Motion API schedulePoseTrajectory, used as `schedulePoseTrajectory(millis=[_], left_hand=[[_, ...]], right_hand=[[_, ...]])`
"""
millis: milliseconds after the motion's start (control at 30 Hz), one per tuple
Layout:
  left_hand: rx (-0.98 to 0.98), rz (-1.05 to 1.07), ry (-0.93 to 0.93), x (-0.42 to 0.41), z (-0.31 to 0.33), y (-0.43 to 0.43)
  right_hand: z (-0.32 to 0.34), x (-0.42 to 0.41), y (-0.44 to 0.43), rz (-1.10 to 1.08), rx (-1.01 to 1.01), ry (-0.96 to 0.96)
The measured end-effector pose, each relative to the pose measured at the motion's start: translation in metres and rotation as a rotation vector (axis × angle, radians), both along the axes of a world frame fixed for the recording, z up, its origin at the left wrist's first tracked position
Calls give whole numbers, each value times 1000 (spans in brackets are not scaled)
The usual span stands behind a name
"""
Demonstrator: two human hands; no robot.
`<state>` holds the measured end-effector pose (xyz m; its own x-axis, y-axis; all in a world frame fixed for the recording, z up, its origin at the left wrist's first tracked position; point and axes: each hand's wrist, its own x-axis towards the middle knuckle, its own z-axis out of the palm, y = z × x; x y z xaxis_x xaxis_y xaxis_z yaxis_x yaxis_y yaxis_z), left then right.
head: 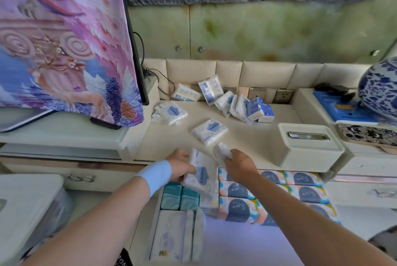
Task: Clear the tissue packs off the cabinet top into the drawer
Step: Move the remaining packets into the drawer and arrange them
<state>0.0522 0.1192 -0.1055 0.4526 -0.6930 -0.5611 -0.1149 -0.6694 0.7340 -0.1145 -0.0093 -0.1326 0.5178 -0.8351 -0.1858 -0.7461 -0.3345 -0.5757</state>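
Observation:
My left hand (179, 165) grips a white tissue pack with a blue label (203, 174) over the open drawer (242, 197), at the cabinet's front edge. My right hand (238, 166) pinches a smaller white pack (222, 151) just above that edge. On the beige cabinet top (253, 137) lie several more packs: one in the middle (209, 131), two at the left (169, 112), and a cluster leaning against the back wall (225, 99), including a blue boxed pack (256, 109). The drawer holds teal packs, "S.pure" packs and white packs.
A cream tissue box (309, 147) stands on the cabinet top at the right. A cloth-covered screen (64, 40) rises on the left. A blue-and-white vase (380, 89) sits far right. Wall sockets (284, 95) and cables run along the back.

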Motion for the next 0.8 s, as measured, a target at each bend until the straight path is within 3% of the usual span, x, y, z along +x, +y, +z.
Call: schedulePoseTrajectory(millis=[233,400,533,633,800], left_hand=[[53,-332,-91,-70,-2,33],[214,-368,-121,-116,-20,44],[305,-526,-451,-133,-30,43],[264,-530,-604,-133,-32,41],[304,-584,-578,-118,-42,45]], right_hand=[[7,-48,40,-127,116,-42],[22,-77,53,103,202,110],[15,-93,66,276,221,304],[2,-96,75,351,216,400],[-16,-94,81,323,236,398]])
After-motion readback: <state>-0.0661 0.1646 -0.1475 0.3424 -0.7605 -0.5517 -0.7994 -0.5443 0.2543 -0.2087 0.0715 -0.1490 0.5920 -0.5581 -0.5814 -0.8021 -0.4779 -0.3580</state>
